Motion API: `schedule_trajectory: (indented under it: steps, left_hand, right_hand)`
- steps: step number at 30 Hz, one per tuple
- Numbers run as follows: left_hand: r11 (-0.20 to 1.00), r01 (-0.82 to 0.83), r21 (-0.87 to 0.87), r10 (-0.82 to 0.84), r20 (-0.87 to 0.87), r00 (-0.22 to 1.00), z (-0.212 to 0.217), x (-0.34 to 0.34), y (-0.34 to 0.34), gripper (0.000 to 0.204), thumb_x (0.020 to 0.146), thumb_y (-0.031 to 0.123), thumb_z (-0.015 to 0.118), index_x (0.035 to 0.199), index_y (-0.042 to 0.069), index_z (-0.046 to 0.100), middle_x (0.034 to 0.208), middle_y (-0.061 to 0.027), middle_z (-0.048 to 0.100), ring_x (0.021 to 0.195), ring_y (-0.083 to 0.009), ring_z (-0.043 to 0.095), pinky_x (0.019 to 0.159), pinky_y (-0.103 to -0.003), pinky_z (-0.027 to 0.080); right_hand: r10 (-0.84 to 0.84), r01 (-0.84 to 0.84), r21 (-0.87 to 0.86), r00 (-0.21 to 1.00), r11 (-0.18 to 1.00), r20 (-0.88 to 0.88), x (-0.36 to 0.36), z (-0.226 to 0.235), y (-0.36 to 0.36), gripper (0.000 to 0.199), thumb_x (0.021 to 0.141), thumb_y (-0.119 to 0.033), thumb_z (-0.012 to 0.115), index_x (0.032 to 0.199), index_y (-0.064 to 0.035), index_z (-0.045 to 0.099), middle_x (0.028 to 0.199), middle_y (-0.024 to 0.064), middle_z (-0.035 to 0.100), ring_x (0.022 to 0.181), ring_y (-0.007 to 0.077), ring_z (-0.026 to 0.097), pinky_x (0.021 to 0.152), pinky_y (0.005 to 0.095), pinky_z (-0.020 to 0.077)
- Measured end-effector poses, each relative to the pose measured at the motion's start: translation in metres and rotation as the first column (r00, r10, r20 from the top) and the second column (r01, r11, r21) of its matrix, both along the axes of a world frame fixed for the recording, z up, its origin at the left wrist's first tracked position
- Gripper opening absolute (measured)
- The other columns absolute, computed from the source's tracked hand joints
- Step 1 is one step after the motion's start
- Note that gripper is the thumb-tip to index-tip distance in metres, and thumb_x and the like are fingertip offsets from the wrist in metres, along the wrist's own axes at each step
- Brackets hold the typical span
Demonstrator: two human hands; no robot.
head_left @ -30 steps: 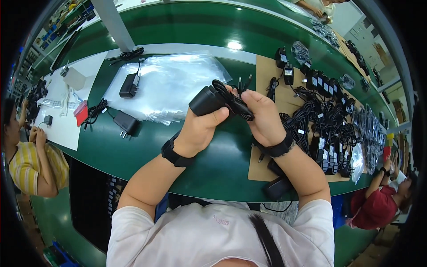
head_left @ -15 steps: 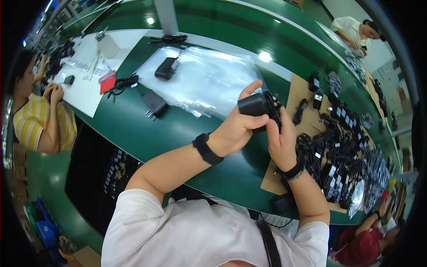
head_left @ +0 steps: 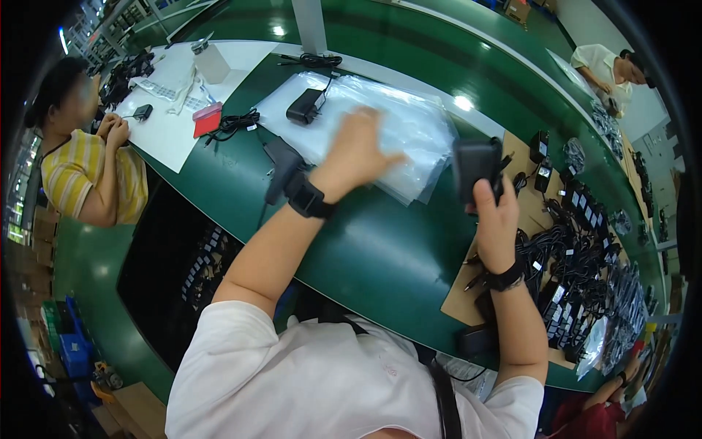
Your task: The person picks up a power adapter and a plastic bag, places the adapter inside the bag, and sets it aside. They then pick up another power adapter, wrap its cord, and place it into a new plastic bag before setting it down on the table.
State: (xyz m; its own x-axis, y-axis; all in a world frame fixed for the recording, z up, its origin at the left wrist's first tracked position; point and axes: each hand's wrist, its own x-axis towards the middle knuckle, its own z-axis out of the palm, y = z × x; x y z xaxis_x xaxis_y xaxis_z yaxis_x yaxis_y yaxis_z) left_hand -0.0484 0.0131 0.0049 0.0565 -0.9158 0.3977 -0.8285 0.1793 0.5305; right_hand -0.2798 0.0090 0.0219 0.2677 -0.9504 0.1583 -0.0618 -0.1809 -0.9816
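Observation:
In my right hand is a black power adapter, held upright with its bundled cable behind it, above the right part of the green table. Over a stack of clear plastic bags my left hand reaches out, its thumb stretched away from the fingers. Motion blurs those fingers, and nothing shows in them. A second black adapter lies on the bags, just beyond that hand. Beside my left wrist is a dark grey adapter, partly hidden by the watch strap.
Many black adapters and coiled cables cover a cardboard sheet at the right. At the far left a red pad and a white bottle stand near a person in a striped shirt. A metal post rises behind the bags.
My left hand has let go of the adapter and moved left over the bags. The adapter is now in my right hand alone, tipped upright. The view has shifted a little.

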Motion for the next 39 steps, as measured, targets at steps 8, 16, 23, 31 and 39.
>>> schedule_trajectory:
  steps: [8,16,23,31,39]
  left_hand:
    - [0.943,-0.331,-0.031,0.304,0.486,0.82,-0.049,0.06,-0.023,0.027,0.074,0.023,0.06,0.068,-0.003,0.061,0.071,-0.0164,0.059,0.071,-0.0309,0.058,0.067,-0.041,0.046]
    - [0.93,-0.203,0.307,0.219,-0.021,0.975,-0.001,0.049,-0.015,0.023,0.073,0.018,0.062,0.071,-0.005,0.062,0.065,-0.0156,0.061,0.062,-0.0274,0.059,0.061,-0.033,0.047]
    - [0.943,-0.095,0.319,0.216,-0.37,0.904,-0.023,0.059,-0.007,0.028,0.067,0.022,0.07,0.073,-0.004,0.062,0.066,-0.0151,0.061,0.061,-0.023,0.059,0.058,-0.031,0.045]
    - [0.938,-0.256,0.235,0.304,-0.2,0.931,-0.006,0.052,-0.003,0.041,0.059,0.031,0.079,0.063,0.002,0.051,0.058,-0.0107,0.053,0.055,-0.0223,0.052,0.055,-0.031,0.043]
    - [0.961,0.064,0.268,0.026,-0.318,0.948,0.009,-0.05,0.016,0.048,0.056,0.019,0.078,0.089,0.003,0.046,0.063,-0.0165,0.056,0.064,-0.0331,0.058,0.057,-0.035,0.045]
  right_hand:
    - [-0.073,0.073,-0.135,0.997,0.988,0.004,-0.002,0.003,-0.003,0.037,0.087,-0.032,0.054,0.104,0.0006,0.049,0.08,0.0011,0.054,0.065,0.0072,0.047,0.058,0.0191,0.0376]
    - [-0.069,0.071,-0.114,0.997,0.991,0.021,-0.005,0.002,-0.011,0.037,0.087,-0.033,0.055,0.101,0.0006,0.05,0.077,0.0003,0.054,0.064,0.0071,0.046,0.058,0.0192,0.0368]
    - [-0.076,0.076,-0.047,0.997,0.996,-0.006,-0.006,0.001,-0.014,0.035,0.087,-0.033,0.055,0.098,0.0001,0.051,0.076,0.0003,0.054,0.063,0.0068,0.046,0.058,0.0191,0.037]
    - [0.032,-0.056,0.114,0.979,0.992,0.2,-0.008,0.006,-0.015,0.032,0.089,-0.032,0.052,0.099,-0.0012,0.052,0.08,0.0021,0.053,0.066,0.0091,0.047,0.062,0.0225,0.0433]
    - [0.062,-0.481,0.39,0.688,0.785,0.723,0.006,0.01,-0.006,0.037,0.093,-0.034,0.041,0.107,-0.0014,0.047,0.083,0.0071,0.049,0.073,0.0146,0.048,0.089,0.0466,0.042]
